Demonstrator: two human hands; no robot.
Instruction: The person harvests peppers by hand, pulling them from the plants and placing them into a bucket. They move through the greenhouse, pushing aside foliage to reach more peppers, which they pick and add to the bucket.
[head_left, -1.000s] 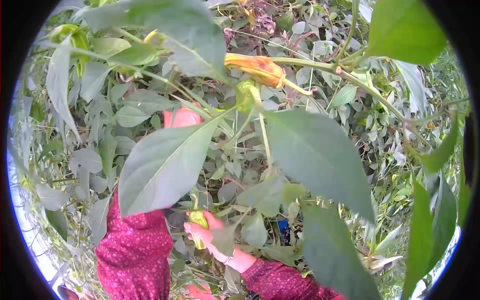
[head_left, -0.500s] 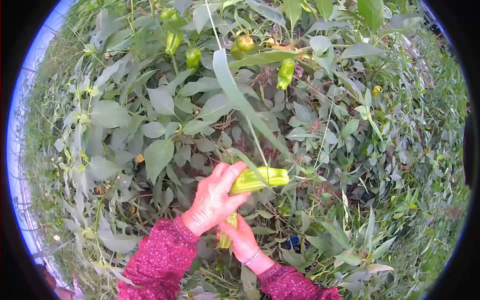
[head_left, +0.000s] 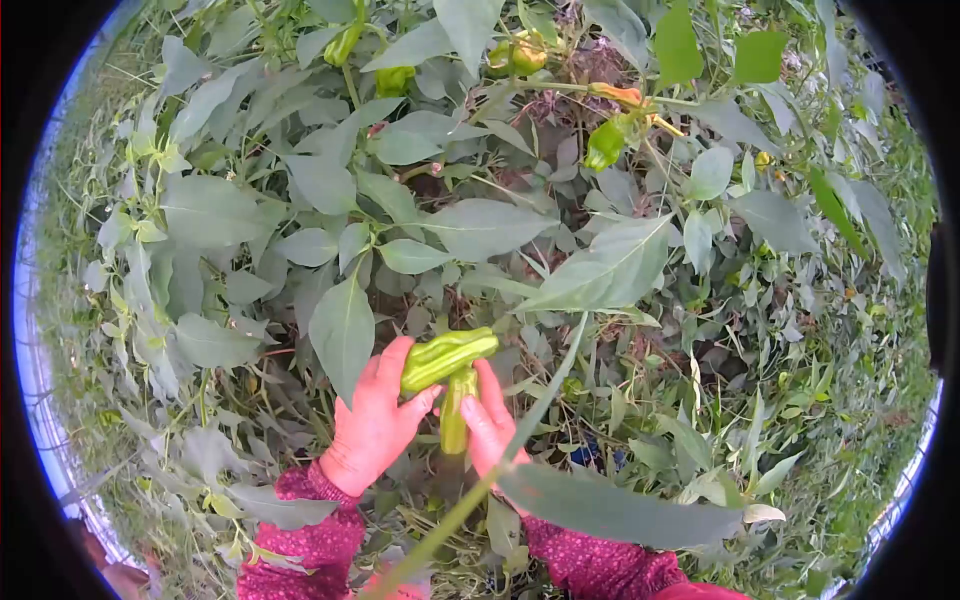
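My left hand (head_left: 372, 428) is closed around one end of a light green pepper (head_left: 450, 357), which points to the right and slightly up. A second green pepper (head_left: 459, 412) hangs nearly upright just beneath it, with my right hand (head_left: 490, 425) closed on it from the right side. The two peppers meet or overlap near the top of the second one. A long leaf blade and stem pass in front of my right wrist and hide part of it. Both sleeves are magenta with pale specks.
Dense pepper plants surround my hands. More peppers hang at the top: a green pepper (head_left: 605, 145), another green pepper (head_left: 395, 80), and a yellow-orange pepper (head_left: 528, 55). A broad leaf (head_left: 605, 270) reaches over the middle. A large leaf (head_left: 620, 507) lies close before my right sleeve.
The pepper in my left hand has moved left and tilted upward. My right hand has risen with the other pepper, bringing the two together. The view has shifted, with different leaves in front.
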